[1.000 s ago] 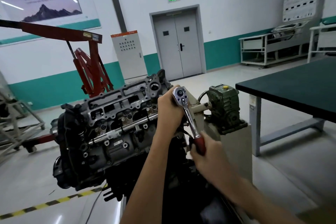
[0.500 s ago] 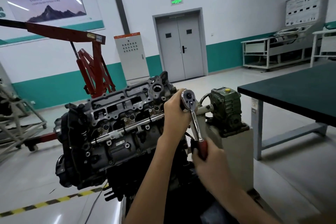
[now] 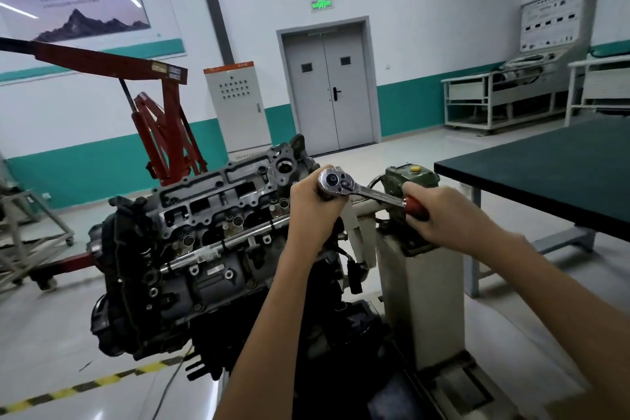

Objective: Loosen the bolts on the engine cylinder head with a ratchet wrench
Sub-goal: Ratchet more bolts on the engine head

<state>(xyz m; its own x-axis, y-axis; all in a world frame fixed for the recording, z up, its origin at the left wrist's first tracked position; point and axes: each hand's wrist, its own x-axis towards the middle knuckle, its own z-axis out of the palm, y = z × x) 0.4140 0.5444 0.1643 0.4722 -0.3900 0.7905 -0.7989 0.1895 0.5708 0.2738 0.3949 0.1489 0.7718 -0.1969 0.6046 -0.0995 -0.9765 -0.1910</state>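
A grey engine cylinder head (image 3: 211,215) sits tilted on a stand, its open top facing me. A chrome ratchet wrench (image 3: 361,190) with a red handle stands at the head's right end, its round head up and its handle pointing right. My left hand (image 3: 315,206) grips the wrench just under its round head and hides the socket and the bolt below. My right hand (image 3: 443,215) grips the red handle.
The engine stand's pale post (image 3: 419,290) and green gearbox (image 3: 409,177) stand just right of the wrench. A dark green workbench (image 3: 545,181) is at the right. A red engine hoist (image 3: 163,119) stands behind the engine. Yellow-black floor tape (image 3: 85,385) runs at lower left.
My right hand has swung the wrench handle from pointing down toward me up to the right, counter-clockwise. My left hand has stayed at the wrench head.
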